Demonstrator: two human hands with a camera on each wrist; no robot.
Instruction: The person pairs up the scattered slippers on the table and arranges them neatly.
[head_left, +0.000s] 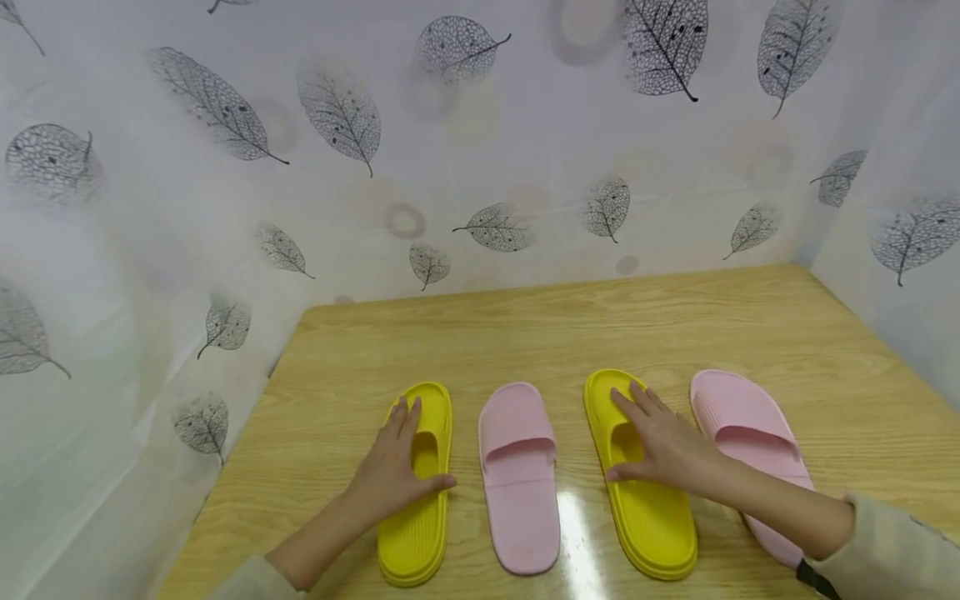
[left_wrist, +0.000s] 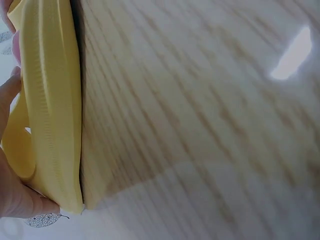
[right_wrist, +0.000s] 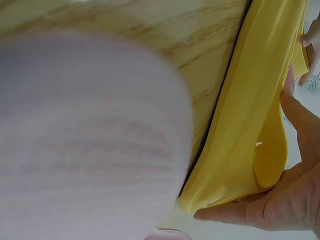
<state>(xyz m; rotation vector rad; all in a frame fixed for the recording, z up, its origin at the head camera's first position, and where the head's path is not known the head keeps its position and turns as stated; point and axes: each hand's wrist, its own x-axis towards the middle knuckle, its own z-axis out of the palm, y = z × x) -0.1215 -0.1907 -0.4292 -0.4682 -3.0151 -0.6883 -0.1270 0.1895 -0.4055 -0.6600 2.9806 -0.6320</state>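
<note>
My left hand (head_left: pixel 386 479) lies over the yellow slipper (head_left: pixel 412 542) on the left, its fingers stretched along the toe strap and its thumb reaching across the inner edge. The second yellow slipper (head_left: pixel 656 525) is under my right hand (head_left: pixel 667 446), whose spread fingers rest at the strap, thumb out at the left edge. Both slippers sit flat on the table with toes pointing away. In the left wrist view the slipper's side (left_wrist: pixel 50 100) shows beside thumb and fingers. The right wrist view shows straight fingers (right_wrist: pixel 235 212) along the toe end.
Between the yellow slippers lies a pink slipper (head_left: pixel 522 517). Another pink slipper (head_left: pixel 738 408) lies to the right, partly behind my right forearm; it looms blurred in the right wrist view. The wooden table (head_left: pixel 525 333) meets a leaf-patterned curtain (head_left: pixel 525 125) at its back and sides.
</note>
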